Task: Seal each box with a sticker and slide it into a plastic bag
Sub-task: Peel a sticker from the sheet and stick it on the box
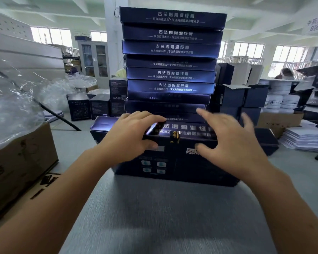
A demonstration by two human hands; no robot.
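While my left hand (134, 132) grips the flat dark-blue cardboard box (191, 165) on the grey tabletop (154, 217), fingers curled over its top, my right hand (233, 143) hovers spread wide, thumb by the barcode. One small gold-and-black sticker (174, 138) sits on the lid seam between my fingers. Just beyond them leans a tower of matching boxes (171, 49), nine by my count; dragging this box carelessly could topple it. Clear plastic bags (11, 107) heap well to the left, too crumpled to count.
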